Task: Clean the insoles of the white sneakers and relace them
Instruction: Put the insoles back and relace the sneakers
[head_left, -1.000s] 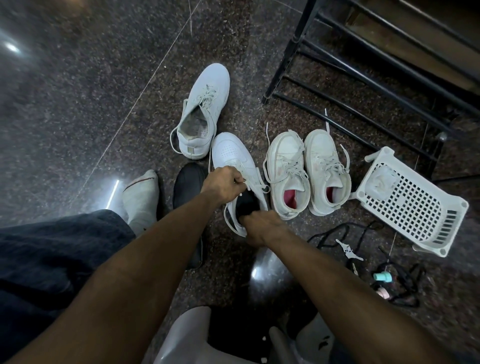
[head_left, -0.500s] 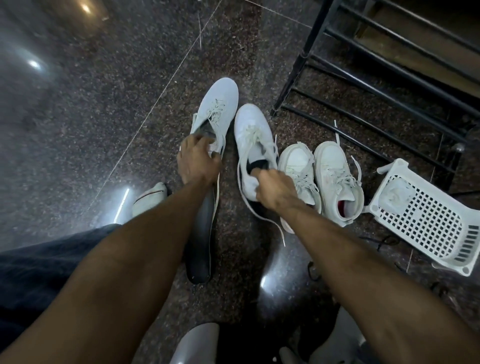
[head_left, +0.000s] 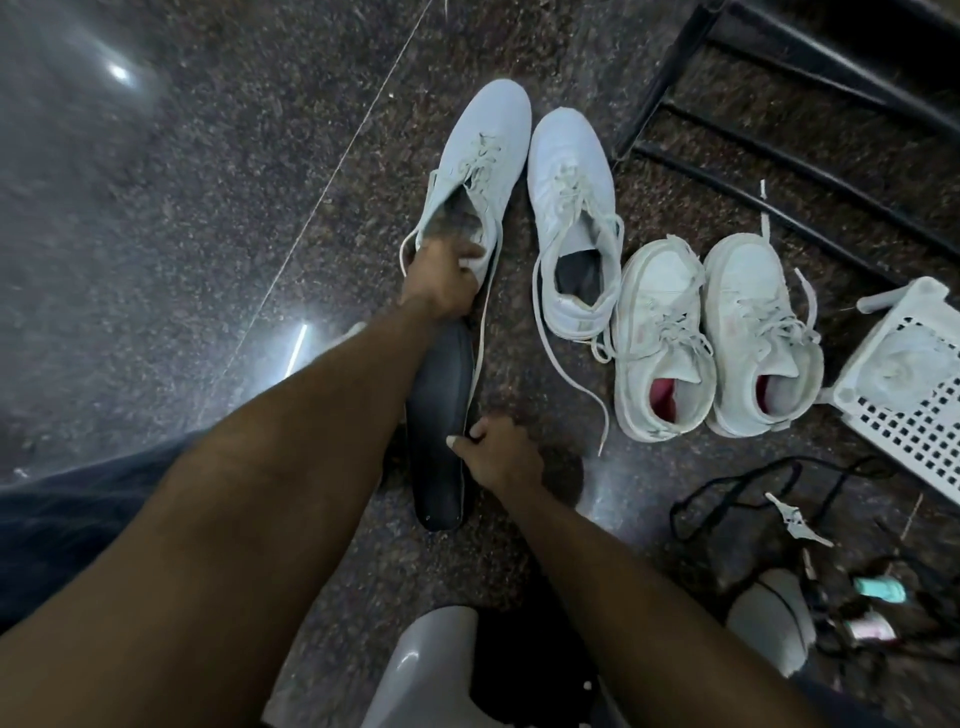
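Two large white sneakers lie side by side on the dark floor. My left hand grips the heel collar of the left sneaker, whose inside looks grey and bare. The right sneaker stands free, with a dark insole showing in its opening and loose laces trailing. A black insole lies on the floor below the left sneaker. My right hand pinches the insole's right edge with thumb and fingers.
A second, smaller pair of white sneakers with pink lining stands to the right. A white plastic basket lies tipped beside them. A black metal rack is at top right. Black cords, keys and small items lie lower right.
My right hand let go of the right sneaker and came down to the black insole. My left hand stays at the left sneaker's heel. The view shifted slightly.
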